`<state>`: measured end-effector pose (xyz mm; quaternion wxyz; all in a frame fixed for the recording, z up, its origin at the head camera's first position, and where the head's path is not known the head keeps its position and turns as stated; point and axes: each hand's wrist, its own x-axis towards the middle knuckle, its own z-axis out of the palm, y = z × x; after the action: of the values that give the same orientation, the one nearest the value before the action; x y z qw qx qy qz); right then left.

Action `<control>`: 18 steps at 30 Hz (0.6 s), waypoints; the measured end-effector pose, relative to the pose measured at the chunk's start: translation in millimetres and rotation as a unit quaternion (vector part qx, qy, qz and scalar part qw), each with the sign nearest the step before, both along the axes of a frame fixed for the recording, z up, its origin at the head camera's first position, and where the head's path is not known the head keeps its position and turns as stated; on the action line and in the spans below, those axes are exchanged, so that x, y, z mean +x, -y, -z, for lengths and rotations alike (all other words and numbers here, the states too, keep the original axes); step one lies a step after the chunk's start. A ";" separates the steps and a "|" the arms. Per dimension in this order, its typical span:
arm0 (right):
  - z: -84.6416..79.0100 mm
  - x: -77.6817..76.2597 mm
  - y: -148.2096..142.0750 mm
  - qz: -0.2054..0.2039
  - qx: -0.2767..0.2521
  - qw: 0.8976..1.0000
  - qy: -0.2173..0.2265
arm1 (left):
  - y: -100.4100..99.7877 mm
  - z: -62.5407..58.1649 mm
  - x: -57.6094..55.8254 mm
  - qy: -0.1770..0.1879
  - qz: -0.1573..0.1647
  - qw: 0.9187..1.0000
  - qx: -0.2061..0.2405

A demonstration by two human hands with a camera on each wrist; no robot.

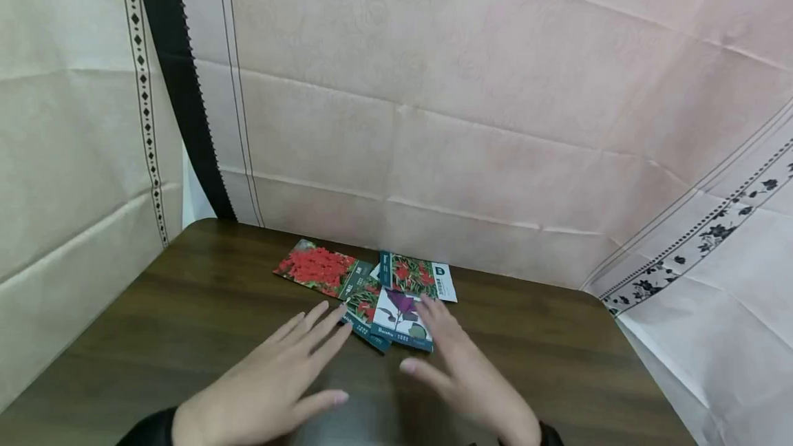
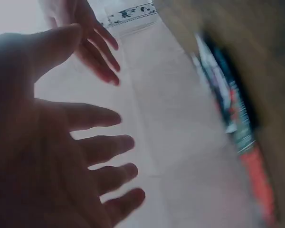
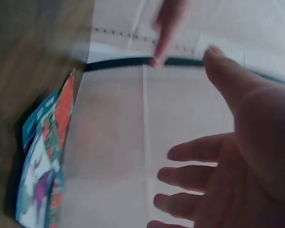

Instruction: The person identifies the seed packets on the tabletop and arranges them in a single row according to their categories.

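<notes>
Several flat, printed flower packets lie overlapped in a loose pile toward the back of the table. One red-flower packet point(image 1: 319, 268) is at the left, and another packet with red blooms and green leaves point(image 1: 411, 275) lies at the back right. A packet with a purple flower point(image 1: 403, 319) rests on top at the front, partly over a further red-and-green packet point(image 1: 362, 301). My left hand point(image 1: 272, 370) hovers at the pile's front left, fingers spread and holding nothing. Over the pile's right side is my right hand point(image 1: 464, 363), fingers straight, its fingertips overlapping the purple-flower packet in the head view.
The dark brown wooden table point(image 1: 155, 336) has rounded back corners. Behind it hangs a pale patterned cloth point(image 1: 464, 157) with a black band point(image 1: 176, 74) at the left. More cloth with a floral border point(image 1: 712, 232) hangs at the right.
</notes>
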<state>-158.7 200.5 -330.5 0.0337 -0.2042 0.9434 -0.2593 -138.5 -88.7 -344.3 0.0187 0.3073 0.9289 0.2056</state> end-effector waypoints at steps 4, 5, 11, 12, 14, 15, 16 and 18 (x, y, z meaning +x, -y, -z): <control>16.3 -45.1 -28.1 0.084 -0.109 0.990 0.008 | 0.1 10.1 -34.8 0.079 -0.010 0.989 0.125; 21.4 -57.8 -35.5 0.109 -0.134 0.985 0.013 | -2.5 14.0 -46.6 0.098 -0.010 0.982 0.158; 55.2 -116.0 -61.6 0.241 -0.250 0.934 0.086 | -41.3 40.9 -118.1 0.213 -0.036 0.924 0.315; 60.6 -122.9 -62.2 0.254 -0.264 0.926 0.095 | -49.4 45.5 -127.6 0.232 -0.047 0.913 0.332; 70.3 -134.1 -60.8 0.270 -0.289 0.912 0.108 | -64.4 54.0 -143.4 0.262 -0.067 0.895 0.355; 74.1 -138.5 -59.3 0.277 -0.297 0.907 0.112 | -70.9 58.1 -149.6 0.272 -0.074 0.889 0.361; 77.5 -142.3 -57.6 0.278 -0.302 0.905 0.111 | -76.4 61.5 -154.7 0.279 -0.081 0.885 0.364; 82.2 -148.4 -54.1 0.283 -0.313 0.900 0.112 | -85.0 66.8 -162.3 0.284 -0.091 0.880 0.368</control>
<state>-307.1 254.6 -412.7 -0.0009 0.1017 0.8215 -0.5611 -300.7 -3.7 -411.1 0.1485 0.1340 0.7649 0.6122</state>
